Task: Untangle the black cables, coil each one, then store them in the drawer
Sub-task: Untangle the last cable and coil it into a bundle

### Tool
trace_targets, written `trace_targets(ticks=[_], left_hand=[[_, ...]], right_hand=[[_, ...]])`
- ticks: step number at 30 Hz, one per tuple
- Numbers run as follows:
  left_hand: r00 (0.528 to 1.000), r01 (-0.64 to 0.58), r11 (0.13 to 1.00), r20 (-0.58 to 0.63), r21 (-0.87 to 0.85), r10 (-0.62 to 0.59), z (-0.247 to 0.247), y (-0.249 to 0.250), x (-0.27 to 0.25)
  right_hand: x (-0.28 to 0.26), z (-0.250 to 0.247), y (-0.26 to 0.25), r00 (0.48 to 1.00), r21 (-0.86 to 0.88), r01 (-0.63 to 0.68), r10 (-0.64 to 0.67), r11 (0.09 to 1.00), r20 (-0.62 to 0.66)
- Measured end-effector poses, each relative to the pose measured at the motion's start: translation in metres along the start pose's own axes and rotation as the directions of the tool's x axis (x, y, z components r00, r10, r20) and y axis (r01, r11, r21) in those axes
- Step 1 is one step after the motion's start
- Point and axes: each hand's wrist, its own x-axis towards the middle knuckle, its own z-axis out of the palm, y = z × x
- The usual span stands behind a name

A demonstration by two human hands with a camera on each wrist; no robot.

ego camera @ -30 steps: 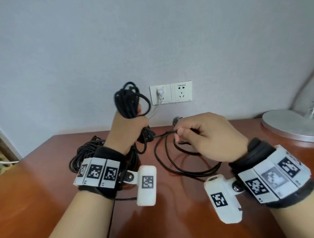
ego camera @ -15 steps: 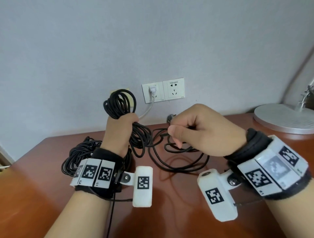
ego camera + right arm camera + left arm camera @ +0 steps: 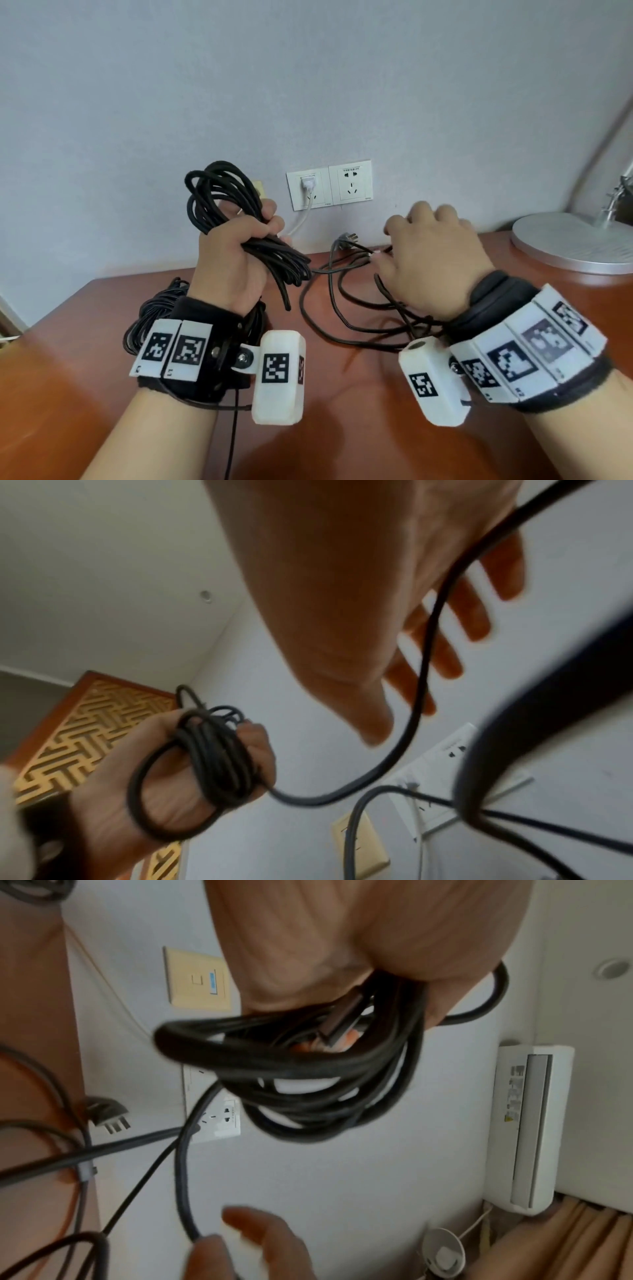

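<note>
My left hand (image 3: 253,236) is raised above the desk and grips a coil of black cable (image 3: 219,198) in its fist. The left wrist view shows the coil's loops (image 3: 308,1085) hanging from the curled fingers. From the coil (image 3: 219,761) a strand (image 3: 421,669) runs across my right palm. My right hand (image 3: 428,250) hovers over the loose black cable (image 3: 342,308) on the desk with fingers (image 3: 479,615) straight and spread, gripping nothing. The cable's plug (image 3: 346,237) lies by the wall. A second black bundle (image 3: 150,308) lies on the desk behind my left wrist.
The brown wooden desk (image 3: 342,428) stands against a grey wall. Wall sockets (image 3: 349,185) hold a white plug and cord (image 3: 308,186). A round metal lamp base (image 3: 575,246) stands at the far right. An air conditioner (image 3: 527,1129) hangs on the wall.
My right hand has let go of the strand it pinched, spread its fingers and moved right over the loose cable. My left hand has tilted the coil leftward.
</note>
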Motion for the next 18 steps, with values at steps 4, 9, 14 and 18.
trace_targets(ticks=[4, 9, 14, 18], left_hand=[[0.992, 0.025, 0.989, 0.123, -0.147, -0.006, 0.000, 0.002, -0.002], [0.977, 0.044, 0.977, 0.211, -0.208, 0.001, 0.001, 0.003, -0.003], [0.990, 0.008, 0.991, 0.142, -0.136, 0.012, 0.011, -0.004, -0.006], [0.995, 0.046, 0.992, 0.091, -0.117, -0.036, 0.017, -0.013, -0.009]], right_hand=[[-0.009, -0.004, -0.025, 0.939, 0.061, 0.343, -0.343, 0.937, 0.000], [-0.011, 0.004, -0.041, 0.938, 0.230, 0.347, -0.330, 0.909, -0.109], [-0.005, 0.009, -0.034, 0.960, 0.532, 0.244, -0.124, 0.811, -0.252], [-0.005, 0.018, -0.040, 0.975, 0.577, 0.207, -0.114, 0.790, -0.193]])
